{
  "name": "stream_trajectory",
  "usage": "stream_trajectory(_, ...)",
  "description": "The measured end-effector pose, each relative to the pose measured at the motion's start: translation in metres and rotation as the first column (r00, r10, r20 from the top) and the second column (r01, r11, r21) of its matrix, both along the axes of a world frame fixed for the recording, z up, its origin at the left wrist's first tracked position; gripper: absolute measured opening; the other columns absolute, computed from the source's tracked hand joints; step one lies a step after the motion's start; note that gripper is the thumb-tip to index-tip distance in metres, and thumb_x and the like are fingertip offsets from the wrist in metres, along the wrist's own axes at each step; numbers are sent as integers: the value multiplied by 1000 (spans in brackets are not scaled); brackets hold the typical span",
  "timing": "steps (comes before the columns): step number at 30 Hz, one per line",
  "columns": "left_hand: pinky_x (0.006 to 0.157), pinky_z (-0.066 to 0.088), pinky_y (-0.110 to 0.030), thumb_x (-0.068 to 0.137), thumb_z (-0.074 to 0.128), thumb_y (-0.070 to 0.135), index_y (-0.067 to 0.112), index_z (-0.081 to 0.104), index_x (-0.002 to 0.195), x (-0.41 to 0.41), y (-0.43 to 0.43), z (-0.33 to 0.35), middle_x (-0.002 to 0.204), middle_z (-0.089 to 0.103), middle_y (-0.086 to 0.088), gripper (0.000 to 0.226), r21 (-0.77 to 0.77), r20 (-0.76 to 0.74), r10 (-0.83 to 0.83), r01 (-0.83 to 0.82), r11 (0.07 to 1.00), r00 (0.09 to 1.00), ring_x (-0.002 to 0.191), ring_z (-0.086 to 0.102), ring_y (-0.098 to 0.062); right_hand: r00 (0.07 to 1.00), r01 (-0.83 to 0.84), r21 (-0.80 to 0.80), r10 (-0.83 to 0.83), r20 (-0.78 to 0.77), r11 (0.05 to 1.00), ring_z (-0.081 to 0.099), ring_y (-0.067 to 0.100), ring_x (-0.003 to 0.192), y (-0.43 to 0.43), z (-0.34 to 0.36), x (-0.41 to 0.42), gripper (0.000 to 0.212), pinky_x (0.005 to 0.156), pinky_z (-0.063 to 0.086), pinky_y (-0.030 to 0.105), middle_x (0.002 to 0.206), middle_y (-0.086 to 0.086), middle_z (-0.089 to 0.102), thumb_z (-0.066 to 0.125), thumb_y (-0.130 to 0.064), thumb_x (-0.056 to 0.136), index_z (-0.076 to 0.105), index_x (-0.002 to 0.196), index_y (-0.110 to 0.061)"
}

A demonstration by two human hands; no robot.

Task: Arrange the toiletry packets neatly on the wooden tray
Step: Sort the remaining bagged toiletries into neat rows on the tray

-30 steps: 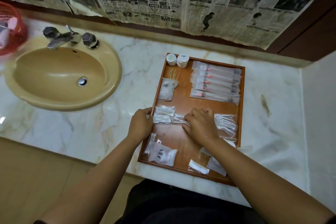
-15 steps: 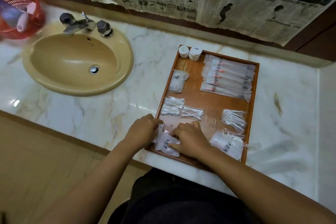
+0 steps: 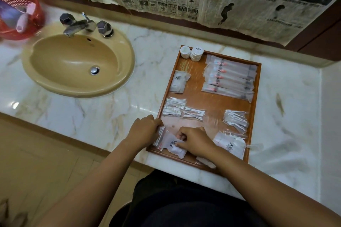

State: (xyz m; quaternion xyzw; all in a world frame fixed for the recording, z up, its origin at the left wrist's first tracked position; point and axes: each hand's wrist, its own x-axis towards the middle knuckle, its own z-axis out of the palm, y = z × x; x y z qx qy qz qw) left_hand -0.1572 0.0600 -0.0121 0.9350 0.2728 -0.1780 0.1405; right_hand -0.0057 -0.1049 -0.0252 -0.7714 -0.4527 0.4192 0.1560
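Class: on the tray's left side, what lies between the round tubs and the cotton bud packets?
Head view: one logo-printed sachet, apart from the tubs and the cotton bud packets.

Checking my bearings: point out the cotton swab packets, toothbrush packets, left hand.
cotton swab packets (image 3: 173, 108), head view, left pile's middle.
toothbrush packets (image 3: 229, 79), head view, stack's centre.
left hand (image 3: 143, 131), head view, back of hand.

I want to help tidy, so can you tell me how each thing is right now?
wooden tray: flat on the counter
left hand: holds slim packets
right hand: pinches white pouch
toothbrush packets: stacked, overlapping
cotton swab packets: lying side by side
faucet: no water running
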Motion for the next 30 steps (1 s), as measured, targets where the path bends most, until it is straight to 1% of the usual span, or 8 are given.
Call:
stream_trajectory(3,79,47,-32,95,60,31,28,66,122,2,2,0,108,63,0,27,-24,-3,19,-19,1000,1000,86,65,-22,994,98,9,-97,-49,995,63,6,89,-1,2,10,18,100,45,38,87,-15,66,79,-39,85,64,94,-33)
stream_trajectory(6,78,47,-31,95,63,39,29,69,109,2,6,-1,105,62,2,18,-60,-10,53,-53,997,999,85,64,-20,977,200,21,-198,-76,980,63,4,86,-1,9,21,20,92,49,33,87,-12,68,80,-36,84,66,97,-33)
stream_trajectory(10,80,52,-33,94,65,40,31,71,98,3,9,1,103,62,4,12,-100,-14,77,-78,992,997,81,64,-17,947,319,53,-316,-63,946,63,3,82,-1,20,35,20,72,48,24,86,-10,68,77,-32,88,65,103,-30)
stream_trajectory(14,79,56,-35,93,68,32,25,73,93,7,16,11,102,61,4,8,-144,38,93,-86,986,995,83,63,-17,850,523,75,-512,-123,849,67,3,84,3,20,47,22,76,54,28,84,-9,72,79,-33,86,64,102,-32)
stream_trajectory(17,75,55,-32,93,70,29,22,70,89,16,27,25,97,65,7,8,-221,75,163,-143,965,984,84,64,-15,774,631,90,-618,-136,770,65,5,83,7,21,57,28,74,52,28,87,-8,70,81,-35,84,61,101,-27)
stream_trajectory(20,72,53,-28,92,72,23,20,69,87,26,40,38,88,69,10,6,-307,120,238,-192,932,964,82,64,-10,751,660,136,-655,-88,739,63,9,80,16,23,67,21,67,47,27,85,-8,66,81,-32,85,62,89,-23)
stream_trajectory(24,66,40,-6,89,76,23,29,68,85,43,52,44,86,69,16,10,-413,222,364,-251,876,904,84,61,7,728,680,181,-683,-55,710,62,8,75,34,25,85,12,64,44,24,80,-7,68,78,-28,87,68,86,-22)
stream_trajectory(30,62,38,-2,92,70,20,28,72,98,71,64,50,87,69,15,11,-466,287,434,-272,842,854,83,57,17,687,713,200,-727,-2,672,61,8,76,72,26,110,9,59,39,18,83,-7,67,75,-27,89,68,90,-21)
